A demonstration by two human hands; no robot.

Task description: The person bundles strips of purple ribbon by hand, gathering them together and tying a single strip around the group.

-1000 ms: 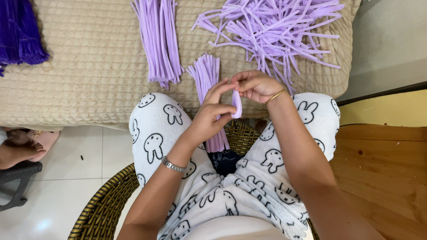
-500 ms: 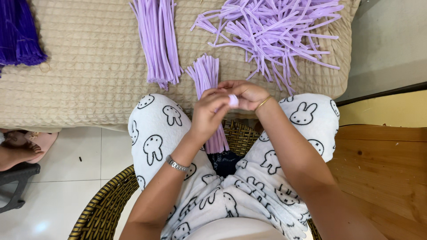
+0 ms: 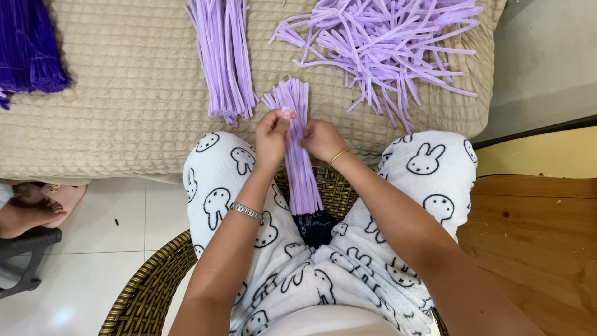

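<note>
Here the left hand and right hand were closed on either side of a bundle of lilac stems, apparently pinching one stem at its top. The bundle lay between the knees, its long axis running away from the body onto the beige cushion.

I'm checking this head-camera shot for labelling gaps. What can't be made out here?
- Left hand: fingertips curl over the small pale piece, hiding its shape.
- Right hand: its grip on the lilac bundle faces away.
- Dark purple bundle: cut off by the left edge.
- Loose lilac pile: cut off by the top edge.
</note>
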